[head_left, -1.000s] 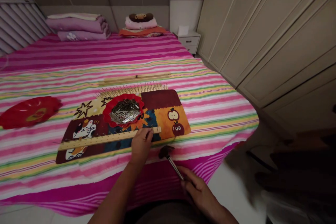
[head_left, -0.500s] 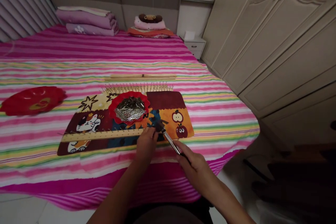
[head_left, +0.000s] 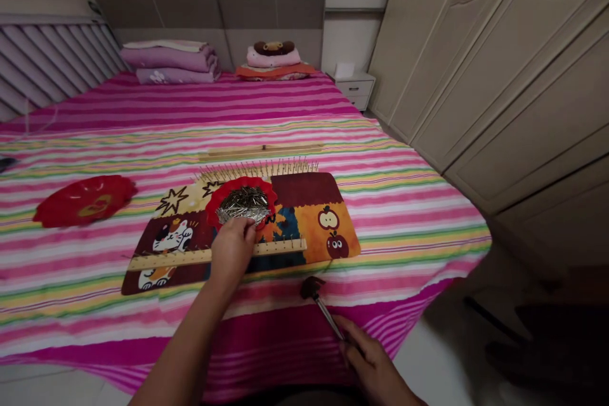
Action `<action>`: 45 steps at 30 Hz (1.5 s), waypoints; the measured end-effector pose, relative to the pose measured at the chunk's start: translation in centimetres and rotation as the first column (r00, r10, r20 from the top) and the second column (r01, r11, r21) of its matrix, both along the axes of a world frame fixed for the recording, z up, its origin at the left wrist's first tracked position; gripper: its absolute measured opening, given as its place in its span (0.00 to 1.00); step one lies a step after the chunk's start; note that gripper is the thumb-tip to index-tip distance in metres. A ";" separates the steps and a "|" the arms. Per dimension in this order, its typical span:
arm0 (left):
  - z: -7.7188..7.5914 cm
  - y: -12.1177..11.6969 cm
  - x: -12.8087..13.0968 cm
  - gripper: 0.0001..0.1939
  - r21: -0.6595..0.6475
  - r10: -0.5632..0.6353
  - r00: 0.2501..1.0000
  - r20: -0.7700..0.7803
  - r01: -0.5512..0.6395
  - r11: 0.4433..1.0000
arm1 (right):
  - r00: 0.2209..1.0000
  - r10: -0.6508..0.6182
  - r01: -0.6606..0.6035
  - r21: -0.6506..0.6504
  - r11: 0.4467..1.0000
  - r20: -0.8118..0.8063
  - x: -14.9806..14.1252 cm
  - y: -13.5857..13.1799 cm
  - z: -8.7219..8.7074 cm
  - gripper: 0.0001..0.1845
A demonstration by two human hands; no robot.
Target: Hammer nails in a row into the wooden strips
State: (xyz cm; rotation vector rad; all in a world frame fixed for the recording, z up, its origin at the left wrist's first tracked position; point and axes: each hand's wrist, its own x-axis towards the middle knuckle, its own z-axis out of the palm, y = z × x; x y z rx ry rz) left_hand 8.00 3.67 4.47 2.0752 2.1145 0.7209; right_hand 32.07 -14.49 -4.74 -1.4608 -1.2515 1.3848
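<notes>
My left hand (head_left: 232, 247) is at the near rim of a red scalloped bowl (head_left: 214, 209). Its fingertips are pinched together at the edge of a heap of metal nails (head_left: 243, 200); whatever is between them is hidden. Below the bowl, a wooden strip (head_left: 183, 258) with several nails standing along it lies across a patterned mat (head_left: 311, 203), partly behind my left hand. My right hand (head_left: 366, 355) grips a hammer (head_left: 327, 316) by its handle, the dark head pointing up and left above the bed's near edge.
Behind the bowl lies another wooden strip (head_left: 257, 170) full of upright nails, with a plain wooden piece (head_left: 264, 152) farther back. A red scalloped dish (head_left: 85, 202) rests at left on the striped bed (head_left: 409, 222). Folded bedding (head_left: 174, 60) stands by the headboard; wardrobes (head_left: 476, 63) line the right.
My left hand has moved from the strip's right end up and left to the bowl. The hammer in my right hand has drawn back and down, away from the strip.
</notes>
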 end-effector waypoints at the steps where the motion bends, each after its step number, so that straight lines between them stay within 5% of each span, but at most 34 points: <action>1: 0.4 1.0 -0.2 0.12 -0.051 0.009 0.998 -0.067 -0.013 0.999 | 0.999 0.018 -0.019 -0.026 0.999 -0.035 0.0 0.0 -0.5 0.21; 7: -0.1 5.7 0.1 0.12 -0.327 -0.046 0.969 -0.244 -0.038 0.944 | 0.973 -0.049 0.000 -0.214 0.977 -0.228 -0.6 0.1 -1.1 0.24; 12: -0.4 6.5 -0.6 0.09 -0.297 0.002 0.992 -0.124 -0.039 0.954 | 0.963 -0.110 0.055 -0.218 0.974 -0.246 -1.0 0.0 -0.9 0.24; 16: 0.5 5.0 -1.7 0.08 -0.212 0.050 0.964 0.261 0.007 0.977 | 0.966 -0.094 0.038 -0.228 0.973 -0.240 -0.9 0.1 -1.0 0.24; 21: 0.9 0.8 -1.0 0.15 -0.183 0.085 0.700 0.709 0.066 0.981 | 0.968 -0.037 -0.005 -0.167 0.986 -0.247 -0.5 0.3 -0.7 0.22; 26: -0.6 -2.4 0.5 0.15 -0.235 0.129 0.612 0.780 0.095 0.967 | 0.975 -0.017 -0.013 -0.129 0.992 -0.223 -0.5 0.4 0.1 0.20; 34: -2.0 -3.3 1.3 0.22 -0.304 0.223 0.439 0.871 0.122 0.945 | 0.988 -0.030 0.009 -0.137 0.991 -0.150 -0.7 0.2 -0.5 0.22; 45: -2.1 -4.1 0.5 0.18 -0.349 0.255 0.436 0.863 0.148 0.925 | 0.989 -0.030 0.004 -0.180 0.984 -0.145 -0.8 0.4 0.2 0.22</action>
